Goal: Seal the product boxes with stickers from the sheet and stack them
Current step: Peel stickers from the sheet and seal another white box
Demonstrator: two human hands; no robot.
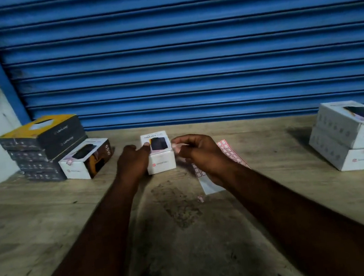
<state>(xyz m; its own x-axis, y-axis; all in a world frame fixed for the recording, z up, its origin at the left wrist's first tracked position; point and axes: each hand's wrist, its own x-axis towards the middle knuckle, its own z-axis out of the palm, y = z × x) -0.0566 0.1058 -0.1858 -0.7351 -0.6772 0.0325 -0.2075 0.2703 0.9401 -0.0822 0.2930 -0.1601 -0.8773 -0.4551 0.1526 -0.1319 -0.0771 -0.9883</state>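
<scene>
A person's left hand [132, 163] is gripping a box [161, 162] between the hands while the right hand [199, 155], over the sheet [210, 184], is pinching what looks like a sticker [178, 147], probably next needing pressing across the box's lid seam.

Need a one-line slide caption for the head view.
Left hand holds a white product box while right hand pinches a sticker over the sticker sheet.

Worn wooden table [48, 228], corrugated metal shutter [185, 42] (blue)
</scene>
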